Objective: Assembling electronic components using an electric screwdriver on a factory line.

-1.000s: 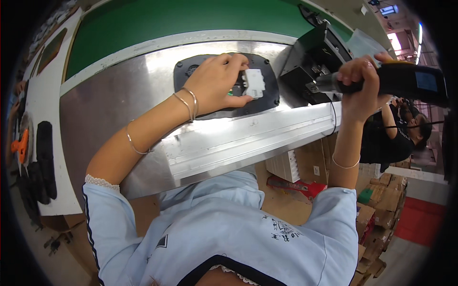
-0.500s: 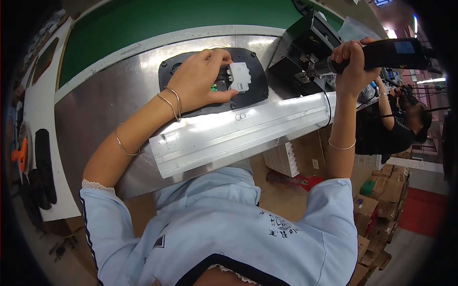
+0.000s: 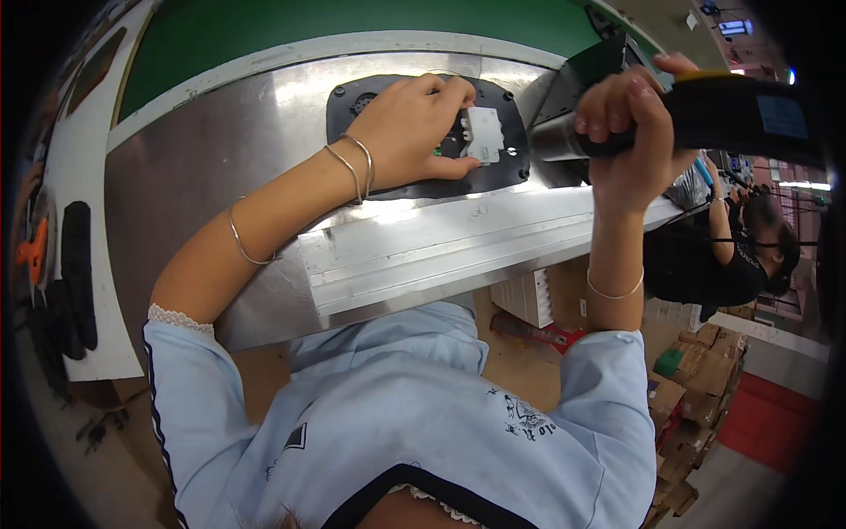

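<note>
The right hand (image 3: 630,132) has swung the black power screwdriver (image 3: 705,115) nearer since a second ago, fist wrapped round its grip. The left hand (image 3: 414,123) stays put, fingers curled, pinching the white part (image 3: 485,134) onto the black housing (image 3: 423,176), mid-bench, left of the dark box (image 3: 582,70), contents unseen.

Black plate (image 3: 423,181) on a shiny silver bench (image 3: 220,150), small white part (image 3: 484,134) on top. Black power tool (image 3: 705,110) with a yellow band and blue patch. Green belt (image 3: 352,22) behind. Pale blue shirt (image 3: 397,414), dark trim, small dark print. Silver bangles (image 3: 357,167). Red floor strip (image 3: 767,423), brown boxes (image 3: 705,379).
</note>
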Available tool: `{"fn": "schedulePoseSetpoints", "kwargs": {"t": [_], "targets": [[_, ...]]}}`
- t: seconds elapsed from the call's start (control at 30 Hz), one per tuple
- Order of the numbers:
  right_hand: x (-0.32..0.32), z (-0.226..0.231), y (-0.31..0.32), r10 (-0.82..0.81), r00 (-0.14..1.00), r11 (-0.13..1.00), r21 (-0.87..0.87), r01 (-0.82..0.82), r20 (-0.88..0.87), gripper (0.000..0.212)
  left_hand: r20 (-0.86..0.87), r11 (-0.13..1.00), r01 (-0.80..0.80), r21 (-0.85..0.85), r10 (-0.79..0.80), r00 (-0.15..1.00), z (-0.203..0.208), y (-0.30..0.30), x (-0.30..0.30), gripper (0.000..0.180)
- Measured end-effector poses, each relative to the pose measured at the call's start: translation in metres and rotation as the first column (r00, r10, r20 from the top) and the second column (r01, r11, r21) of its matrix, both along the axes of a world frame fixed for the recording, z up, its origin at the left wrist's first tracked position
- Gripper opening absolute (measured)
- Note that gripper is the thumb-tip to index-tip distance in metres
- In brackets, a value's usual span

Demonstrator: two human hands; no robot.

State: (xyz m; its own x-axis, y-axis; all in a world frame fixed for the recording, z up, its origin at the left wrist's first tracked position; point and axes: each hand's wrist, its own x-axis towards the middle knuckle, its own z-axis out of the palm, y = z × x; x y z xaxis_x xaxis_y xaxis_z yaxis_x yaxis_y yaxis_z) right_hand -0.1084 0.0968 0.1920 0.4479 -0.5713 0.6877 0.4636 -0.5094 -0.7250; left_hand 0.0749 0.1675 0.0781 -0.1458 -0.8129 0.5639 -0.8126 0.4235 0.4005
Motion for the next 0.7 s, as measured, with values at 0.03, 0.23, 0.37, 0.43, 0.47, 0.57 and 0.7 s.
{"fn": "schedulePoseSetpoints", "kwargs": {"t": [0.03,0.23,0.37,0.43,0.47,0.57,0.7], "targets": [[0.010,-0.002,0.003,0.021,1.000,1.000,0.023,-0.021,0.009,0.029,0.002,1.000,0.002,0.021,-0.002,1.000,0.002,0.001,0.000,0.061],[0.041,-0.015,0.004,0.046,0.999,0.997,0.069,-0.045,-0.014,0.026,-0.018,1.000,0.006,0.023,-0.006,1.000,0.001,0.002,-0.001,0.062],[0.047,-0.019,0.003,0.013,0.999,0.995,0.103,-0.009,-0.042,0.026,-0.030,1.000,0.007,0.023,-0.007,1.000,-0.002,0.002,0.000,0.061],[0.044,-0.021,-0.003,0.027,0.999,0.994,0.105,-0.022,-0.043,0.026,-0.033,1.000,0.019,0.021,-0.019,0.999,0.000,0.001,-0.001,0.061],[0.043,-0.022,-0.005,0.041,0.998,0.994,0.104,-0.037,-0.037,0.026,-0.027,1.000,0.024,0.015,-0.024,0.999,0.000,0.001,-0.001,0.061],[0.044,-0.022,-0.003,0.050,0.998,0.992,0.116,-0.045,-0.042,0.025,-0.016,1.000,0.020,-0.007,-0.020,1.000,-0.003,0.000,0.000,0.061],[0.043,-0.021,-0.003,0.054,0.997,0.994,0.102,-0.049,-0.051,0.025,-0.019,1.000,0.022,-0.011,-0.023,1.000,-0.003,-0.001,0.000,0.062]]}}
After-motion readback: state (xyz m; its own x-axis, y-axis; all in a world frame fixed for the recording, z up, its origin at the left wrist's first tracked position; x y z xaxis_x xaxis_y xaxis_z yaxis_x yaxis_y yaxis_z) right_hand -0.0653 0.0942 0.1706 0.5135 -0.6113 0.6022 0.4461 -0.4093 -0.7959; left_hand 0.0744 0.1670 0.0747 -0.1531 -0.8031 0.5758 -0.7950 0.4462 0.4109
